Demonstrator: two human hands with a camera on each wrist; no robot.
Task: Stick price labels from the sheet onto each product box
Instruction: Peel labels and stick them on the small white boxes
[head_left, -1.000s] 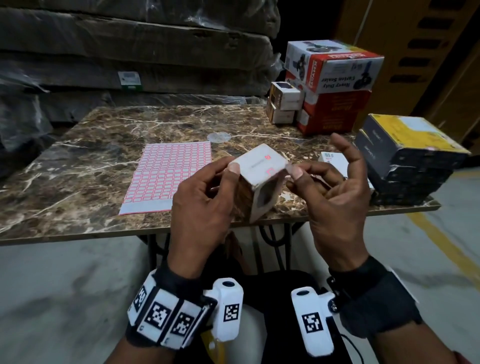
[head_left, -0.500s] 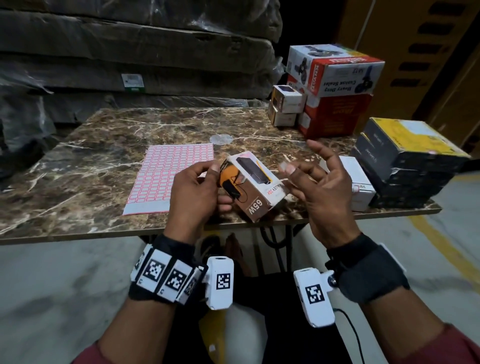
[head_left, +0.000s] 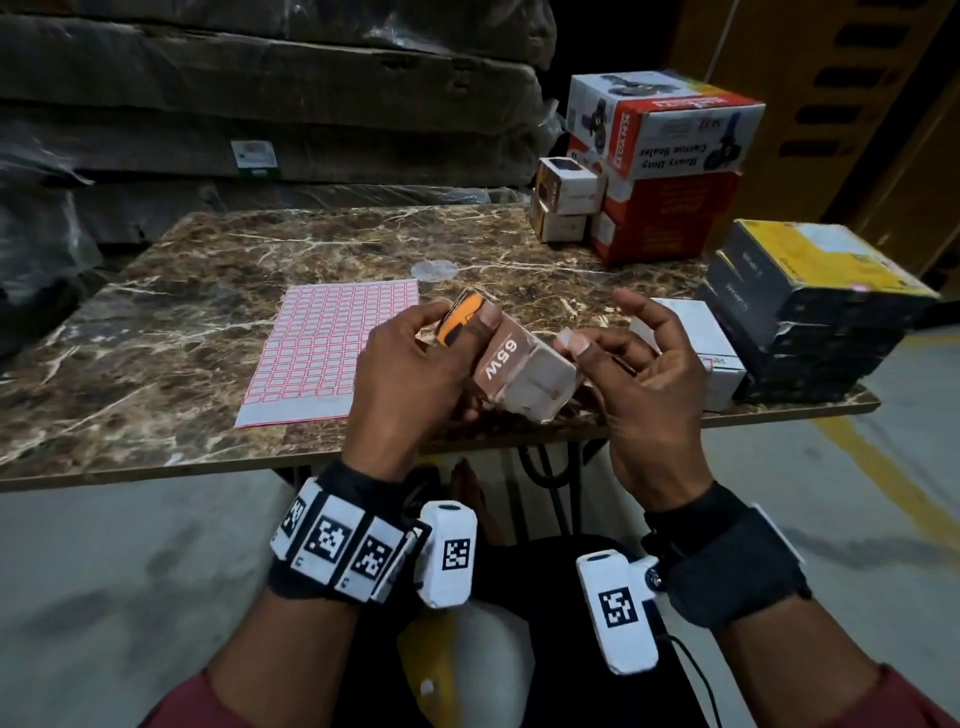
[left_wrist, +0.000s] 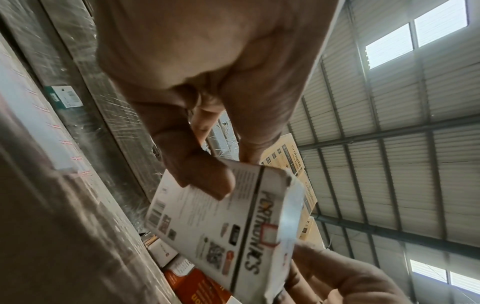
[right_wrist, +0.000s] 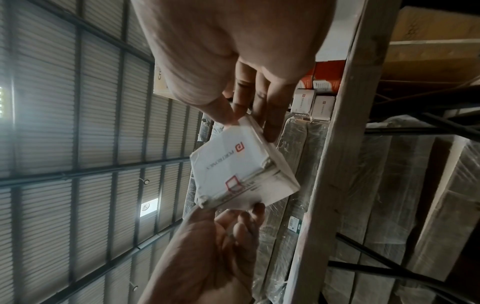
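Box (head_left: 511, 364) sits between hands, long axis tilted left-right: left hand (head_left: 415, 374) grips orange end, right hand (head_left: 631, 374) fingertips pinch white end, nearer the table's (head_left: 156, 312) right-side stacks.

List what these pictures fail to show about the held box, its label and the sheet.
- Box: in the head view the left hand covers its front, and the label faces away.
- Label: both wrist views are too blurred to show any price.
- Sheet: cells too small in the head view to spot peeled ones.
- Right hand: the fine print beside its fingertips is blurred in the right wrist view.
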